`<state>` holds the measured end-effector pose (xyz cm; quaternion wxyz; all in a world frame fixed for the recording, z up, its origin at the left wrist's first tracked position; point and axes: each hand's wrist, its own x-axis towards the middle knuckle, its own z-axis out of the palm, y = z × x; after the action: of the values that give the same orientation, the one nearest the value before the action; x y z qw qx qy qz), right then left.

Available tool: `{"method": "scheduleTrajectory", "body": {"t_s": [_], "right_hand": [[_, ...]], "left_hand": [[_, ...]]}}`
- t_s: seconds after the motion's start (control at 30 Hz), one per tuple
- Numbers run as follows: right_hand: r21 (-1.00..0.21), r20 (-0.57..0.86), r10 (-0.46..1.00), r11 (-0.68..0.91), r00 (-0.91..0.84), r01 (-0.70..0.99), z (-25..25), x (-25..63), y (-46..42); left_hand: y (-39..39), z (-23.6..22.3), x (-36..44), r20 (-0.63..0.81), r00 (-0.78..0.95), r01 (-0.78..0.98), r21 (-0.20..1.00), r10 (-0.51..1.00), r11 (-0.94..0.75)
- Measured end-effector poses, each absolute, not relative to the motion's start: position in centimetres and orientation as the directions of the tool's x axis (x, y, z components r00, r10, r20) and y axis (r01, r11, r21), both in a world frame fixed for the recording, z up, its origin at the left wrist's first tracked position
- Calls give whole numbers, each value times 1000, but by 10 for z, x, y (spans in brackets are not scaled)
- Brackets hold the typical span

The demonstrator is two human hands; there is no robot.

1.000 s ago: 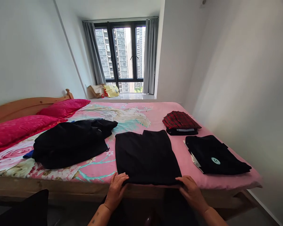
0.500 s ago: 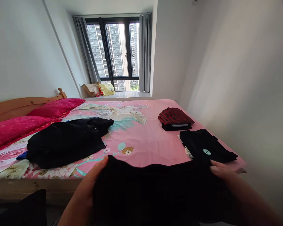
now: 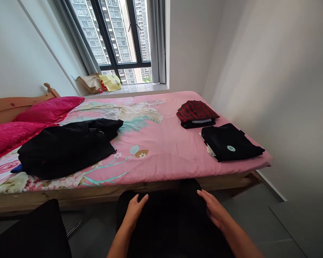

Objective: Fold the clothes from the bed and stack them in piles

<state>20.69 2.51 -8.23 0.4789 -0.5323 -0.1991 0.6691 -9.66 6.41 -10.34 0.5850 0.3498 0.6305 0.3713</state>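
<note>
My left hand [image 3: 134, 210] and my right hand [image 3: 214, 211] lie with fingers stretched flat on a black garment [image 3: 169, 218]. The garment hangs in front of me, below the wooden edge of the bed [image 3: 102, 191]. Its lower part runs out of view. On the pink flowered sheet [image 3: 161, 154] a loose heap of black clothes [image 3: 64, 147] lies at the left. At the right lie a folded black top with a round logo [image 3: 228, 143] and a folded red plaid stack [image 3: 196, 110].
Two magenta pillows [image 3: 45, 109] rest against the wooden headboard at the left. Paper bags [image 3: 104, 82] sit on the window sill beyond the bed. A white wall runs close along the bed's right side. A dark object [image 3: 34, 233] stands at the lower left on the grey floor.
The black garment that lay flat on the bed's front edge was lifted and drawn off the bed toward me. Both hands now rest on it below the bed edge. The view has tilted down.
</note>
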Motion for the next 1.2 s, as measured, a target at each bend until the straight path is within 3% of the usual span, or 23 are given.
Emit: {"method": "scheduleTrajectory", "body": {"t_s": [0.23, 0.4, 0.5, 0.6, 0.8, 1.0, 1.1, 1.2], "right_hand": [[-830, -406, 913, -386, -36, -402, -54, 229, 15], [-828, -410, 876, -474, -254, -299, -35, 229, 3], [-919, -358, 919, -378, -167, -112, -27, 232, 2], [-930, -362, 916, -367, -171, 5, -20, 239, 2], [-872, -445, 830, -488, -337, -51, -21, 252, 1], [-822, -516, 834, -546, -193, -160, -24, 259, 2], [-793, -526, 834, -552, -168, -256, -28, 257, 6], [-785, -504, 842, -540, -192, -305, -42, 248, 13]], "left_hand": [[70, -48, -121, -352, 250, 25, 934, 902, 357], [63, -25, -123, -331, 265, 12, 940, 906, 340], [62, -17, -127, -244, 241, 143, 966, 939, 214], [63, -11, -135, -156, 262, 296, 952, 952, 75], [60, -2, -139, -293, 461, 418, 904, 838, 86], [57, 0, -139, -299, 525, 369, 924, 797, 104], [61, -13, -140, -240, 465, 285, 952, 852, 112], [66, -38, -134, -249, 279, 294, 942, 927, 164]]}}
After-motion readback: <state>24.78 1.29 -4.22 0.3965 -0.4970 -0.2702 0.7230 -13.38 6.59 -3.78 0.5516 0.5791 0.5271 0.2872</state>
